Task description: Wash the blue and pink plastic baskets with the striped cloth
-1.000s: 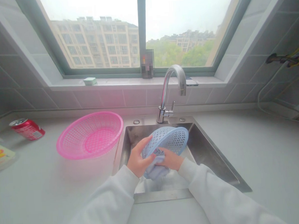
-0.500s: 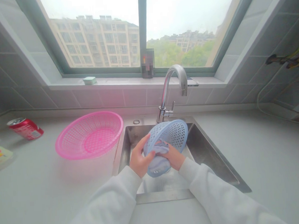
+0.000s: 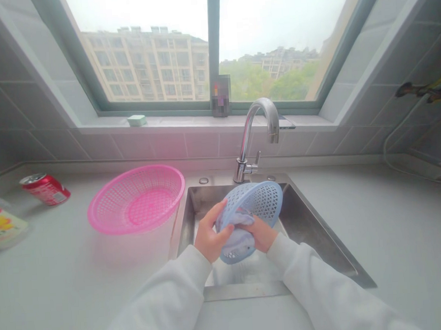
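Over the sink (image 3: 320, 228) a light blue plastic basket (image 3: 269, 202) with a pierced wall is held tilted, its opening towards me. My left hand (image 3: 212, 237) grips its left rim, thumb on the near side. Inside the basket, my right hand (image 3: 263, 234) is closed on a pale lavender cloth (image 3: 239, 239), which is bunched against the wall. The right fingertips are partly hidden by the cloth.
A pink basket (image 3: 106, 210) stands on the counter left of the sink. Further left are a red can (image 3: 46, 190) and a labelled bottle (image 3: 4, 225). A chrome faucet (image 3: 245, 139) rises behind the sink. Green soap (image 3: 137, 120) lies on the sill.
The whole view has shifted slightly. The right hand and cloth have moved a little within the basket; both hands keep their hold.
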Tool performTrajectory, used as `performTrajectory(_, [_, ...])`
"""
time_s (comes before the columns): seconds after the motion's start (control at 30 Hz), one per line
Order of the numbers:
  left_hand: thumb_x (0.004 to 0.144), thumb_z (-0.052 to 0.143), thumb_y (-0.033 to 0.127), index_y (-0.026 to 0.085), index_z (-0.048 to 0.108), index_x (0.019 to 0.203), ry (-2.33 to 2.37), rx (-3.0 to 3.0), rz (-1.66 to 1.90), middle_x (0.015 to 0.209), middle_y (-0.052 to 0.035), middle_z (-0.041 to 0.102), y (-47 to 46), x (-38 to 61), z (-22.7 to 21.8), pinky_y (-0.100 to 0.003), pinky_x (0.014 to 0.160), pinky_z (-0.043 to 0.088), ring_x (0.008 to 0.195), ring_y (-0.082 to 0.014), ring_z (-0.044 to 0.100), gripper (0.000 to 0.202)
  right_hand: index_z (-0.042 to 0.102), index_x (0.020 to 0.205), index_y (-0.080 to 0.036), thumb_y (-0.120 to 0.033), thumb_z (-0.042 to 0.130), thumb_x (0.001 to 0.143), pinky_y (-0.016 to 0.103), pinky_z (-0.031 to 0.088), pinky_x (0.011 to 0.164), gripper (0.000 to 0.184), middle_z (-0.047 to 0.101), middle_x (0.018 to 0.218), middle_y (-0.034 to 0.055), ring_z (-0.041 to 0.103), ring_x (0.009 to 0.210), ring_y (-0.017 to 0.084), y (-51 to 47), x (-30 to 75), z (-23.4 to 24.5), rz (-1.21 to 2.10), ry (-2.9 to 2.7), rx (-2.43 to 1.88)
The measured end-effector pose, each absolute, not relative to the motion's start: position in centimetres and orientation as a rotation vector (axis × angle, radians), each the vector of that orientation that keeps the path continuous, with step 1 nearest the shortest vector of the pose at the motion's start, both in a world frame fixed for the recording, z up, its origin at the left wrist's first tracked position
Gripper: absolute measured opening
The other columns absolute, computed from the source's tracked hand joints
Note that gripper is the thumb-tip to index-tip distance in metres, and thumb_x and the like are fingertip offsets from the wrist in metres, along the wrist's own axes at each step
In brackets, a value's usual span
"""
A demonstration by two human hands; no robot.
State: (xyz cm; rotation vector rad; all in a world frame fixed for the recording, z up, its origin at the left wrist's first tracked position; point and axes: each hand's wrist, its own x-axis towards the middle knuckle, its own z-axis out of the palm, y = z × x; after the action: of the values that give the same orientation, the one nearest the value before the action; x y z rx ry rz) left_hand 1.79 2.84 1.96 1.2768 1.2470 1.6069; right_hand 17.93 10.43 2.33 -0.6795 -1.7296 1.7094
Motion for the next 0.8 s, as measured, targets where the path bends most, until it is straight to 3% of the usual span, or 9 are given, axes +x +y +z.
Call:
performTrajectory(0.2, [0.074,0.083,0.045,0.015,0.07,0.139,1.267,1.274,1.63,0.144,-0.0158,0.069,2.7,1.5,2.1,-0.056,0.122,0.042,0.135,-0.0406,0.062,0.072,0.073,0.088,-0.024,-0.03,0.089,0.06,0.058,0.049,0.108,0.033,0.08,0.096,0.0064,0.071,0.102,0.035,11.2,18.3,2.2,1.611,-2.004,-0.879])
performTrajectory(0.37, [0.076,0.081,0.042,0.017,0.068,0.141,1.229,1.271,1.613,0.143,-0.0141,0.07,2.6,1.6,2.4,-0.054,0.123,0.042,0.136,-0.0393,0.061,0.07,0.071,0.102,-0.027,-0.041,0.078,0.078,0.049,0.055,0.103,0.029,0.078,0.11,0.0059,0.072,0.108,0.03,10.7,18.2,3.0,1.855,-1.524,-0.733])
performTrajectory(0.53, [0.076,0.08,0.042,0.015,0.068,0.142,1.231,1.257,1.616,0.145,-0.0149,0.069,2.7,1.5,2.4,-0.054,0.123,0.042,0.137,-0.0397,0.061,0.072,0.072,0.089,-0.024,-0.034,0.092,0.06,0.053,0.05,0.107,0.036,0.078,0.094,0.0046,0.071,0.099,0.03,10.4,17.9,3.0,1.728,-1.753,-0.868])
performTrajectory(0.7, [0.077,0.079,0.042,0.015,0.066,0.144,1.237,1.257,1.623,0.146,-0.0151,0.068,2.7,1.3,2.3,-0.054,0.122,0.043,0.137,-0.0397,0.061,0.073,0.071,0.103,-0.026,-0.043,0.081,0.076,0.047,0.055,0.101,0.034,0.078,0.108,0.0051,0.072,0.103,0.028,10.4,18.0,3.0,1.875,-1.476,-0.762])
performTrajectory(0.8, [0.076,0.081,0.042,0.016,0.069,0.14,1.252,1.291,1.604,0.144,-0.0137,0.069,2.7,1.3,2.2,-0.052,0.123,0.043,0.137,-0.0392,0.061,0.07,0.074,0.089,-0.025,-0.035,0.089,0.062,0.053,0.052,0.106,0.033,0.079,0.095,0.0045,0.071,0.099,0.031,10.6,18.1,2.8,1.72,-1.76,-0.881])
